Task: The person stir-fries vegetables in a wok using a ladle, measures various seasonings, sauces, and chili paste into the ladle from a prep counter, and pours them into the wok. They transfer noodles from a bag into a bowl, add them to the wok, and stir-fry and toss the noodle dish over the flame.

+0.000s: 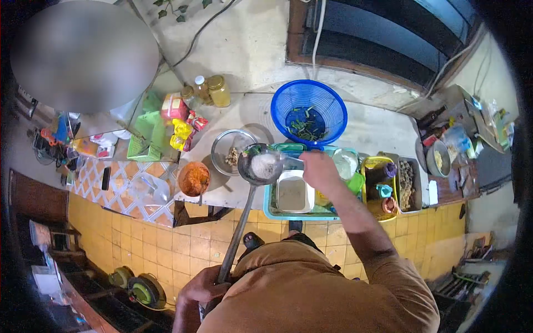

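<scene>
Wore a brown shirt [316,283], bent toward the counter [372,133] above yellow tiles [166,238]. Gripped the long handle of a ladle [245,213] low beside the shirt, with the left hand [208,286] wrapped round it. Held the ladle's head out over the counter, between a steel bowl [219,147] of pale bits [231,156] and a teal tray [268,205]. Pinched a clear scoop [288,161] in the right hand [321,172], fingers curled in, right at the ladle's head. Saw white stuff [264,166] there, but could not tell whether in scoop or ladle. Had a small bowl [181,178] of orange paste [195,177] farther left, with a spoon [200,198] in it. Had a white tub [310,194] in the tray, and a yellow tub [363,188] just right of it. Faced a blue basket [325,100] of cut greens [305,125] at the back.
</scene>
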### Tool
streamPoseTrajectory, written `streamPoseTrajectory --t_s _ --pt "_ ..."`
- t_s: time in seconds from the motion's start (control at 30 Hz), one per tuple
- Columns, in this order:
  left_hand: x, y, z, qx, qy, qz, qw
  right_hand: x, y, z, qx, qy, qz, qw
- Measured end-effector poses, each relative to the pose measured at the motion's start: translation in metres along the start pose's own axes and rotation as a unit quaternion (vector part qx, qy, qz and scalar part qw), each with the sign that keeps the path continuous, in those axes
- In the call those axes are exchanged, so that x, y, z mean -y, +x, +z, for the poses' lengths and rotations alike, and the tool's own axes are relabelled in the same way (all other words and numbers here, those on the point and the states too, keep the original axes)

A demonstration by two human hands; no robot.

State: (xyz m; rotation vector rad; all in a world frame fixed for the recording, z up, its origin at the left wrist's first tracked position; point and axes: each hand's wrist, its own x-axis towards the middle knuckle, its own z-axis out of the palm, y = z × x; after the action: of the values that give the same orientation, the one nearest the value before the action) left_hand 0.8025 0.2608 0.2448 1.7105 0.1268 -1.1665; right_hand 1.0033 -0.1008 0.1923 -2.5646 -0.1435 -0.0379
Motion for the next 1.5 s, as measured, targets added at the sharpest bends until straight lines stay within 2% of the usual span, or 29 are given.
streamPoseTrajectory --t_s 0.07,0.2,0.27,0.3,0.33,0.37,0.4,0.43,0.47,0.53,0.6,0.67,0.7,0.73,0.8,0.83,0.87,0.93,0.97,1.0,1.03,1.07,1.1,1.13,1.2,1.23,1.33,1.37,1.5 --pt "0.004 0.000 -0.004 0.002 -0.068 0.042 0.997 -0.004 -0.009 0.011 -0.105 -0.089 -0.022 0.990" --pt "0.018 0.000 -0.022 0.042 -0.024 0.057 0.997 -0.047 -0.019 0.018 -0.077 -0.090 0.054 0.991" --pt "0.013 -0.003 -0.032 0.021 0.025 0.045 0.998 -0.058 -0.028 0.027 -0.029 -0.095 0.111 0.989" --pt "0.000 -0.004 -0.036 0.022 0.066 0.034 0.997 -0.055 -0.032 0.031 -0.053 -0.117 0.115 0.985" --pt "0.025 0.004 -0.048 0.041 0.019 0.094 0.995 -0.057 -0.039 0.030 -0.073 -0.140 0.113 0.981" --pt "0.016 0.002 -0.051 0.044 0.017 0.076 0.996 -0.058 -0.058 0.020 -0.080 -0.148 0.136 0.976" --pt "0.007 -0.002 -0.053 0.041 0.012 0.058 0.997 -0.050 -0.078 0.009 -0.131 -0.107 0.118 0.979" --pt "0.010 -0.001 -0.057 0.040 0.022 0.102 0.994 -0.044 -0.095 0.005 -0.180 -0.065 0.094 0.977" --pt "-0.017 -0.007 -0.049 0.047 0.081 0.114 0.989 -0.049 -0.118 0.001 -0.172 -0.042 0.125 0.976" --pt "-0.029 -0.005 -0.046 0.072 0.044 0.110 0.990 -0.078 -0.170 -0.004 -0.172 -0.037 0.212 0.961" --pt "-0.039 -0.005 -0.028 0.032 0.025 0.094 0.995 -0.122 -0.216 -0.010 -0.233 0.000 0.372 0.898" --pt "-0.054 -0.001 -0.009 0.060 0.116 0.079 0.988 -0.166 -0.251 -0.014 -0.266 0.042 0.430 0.862" --pt "-0.044 0.006 0.000 0.095 -0.009 0.091 0.991 -0.176 -0.253 -0.010 -0.257 -0.008 0.445 0.858" --pt "-0.050 0.010 0.013 0.087 -0.010 0.092 0.992 -0.187 -0.252 -0.009 -0.246 -0.058 0.457 0.853" --pt "-0.063 0.016 0.047 0.093 0.007 0.062 0.994 -0.210 -0.237 -0.003 -0.210 -0.048 0.439 0.872" --pt "-0.065 0.022 0.061 0.092 -0.035 0.044 0.994 -0.229 -0.233 0.005 -0.253 0.030 0.394 0.883" --pt "-0.067 0.028 0.078 0.076 -0.043 0.041 0.995 -0.238 -0.228 0.014 -0.269 0.057 0.438 0.856" --pt "-0.077 0.039 0.105 0.131 -0.036 0.037 0.990 -0.296 -0.237 0.064 -0.296 0.142 0.353 0.876" --pt "-0.079 0.045 0.116 0.112 -0.043 0.034 0.992 -0.241 -0.223 0.016 -0.328 0.247 0.384 0.827" --pt "-0.078 0.051 0.127 0.108 -0.008 0.035 0.993 -0.235 -0.224 0.012 -0.403 0.407 0.341 0.745" --pt "-0.079 0.054 0.138 0.107 0.023 0.034 0.993 -0.234 -0.229 0.002 -0.385 0.313 0.302 0.814" --pt "-0.082 0.056 0.148 0.131 -0.050 0.057 0.988 -0.237 -0.233 -0.006 -0.362 0.213 0.251 0.872" --pt "-0.083 0.059 0.153 0.125 0.010 0.069 0.990 -0.238 -0.231 -0.006 -0.440 0.162 0.201 0.860" --pt "-0.084 0.062 0.157 0.119 0.073 0.081 0.987 -0.239 -0.228 -0.012 -0.430 0.169 0.190 0.866" --pt "-0.096 0.063 0.164 0.113 0.053 0.062 0.990 -0.234 -0.222 -0.033 -0.323 0.504 0.221 0.770" --pt "-0.098 0.063 0.167 0.123 0.044 0.040 0.991 -0.241 -0.220 -0.033 -0.313 0.491 0.168 0.795" --pt "-0.084 0.075 0.167 0.112 0.089 0.103 0.984 -0.250 -0.220 -0.038 -0.324 0.477 0.244 0.780" --pt "-0.105 0.067 0.169 0.095 0.162 0.100 0.977 -0.248 -0.220 -0.045 -0.324 0.474 0.242 0.782" --pt "-0.107 0.064 0.156 0.098 0.169 0.107 0.975 -0.226 -0.200 -0.117 -0.298 0.288 0.104 0.904"
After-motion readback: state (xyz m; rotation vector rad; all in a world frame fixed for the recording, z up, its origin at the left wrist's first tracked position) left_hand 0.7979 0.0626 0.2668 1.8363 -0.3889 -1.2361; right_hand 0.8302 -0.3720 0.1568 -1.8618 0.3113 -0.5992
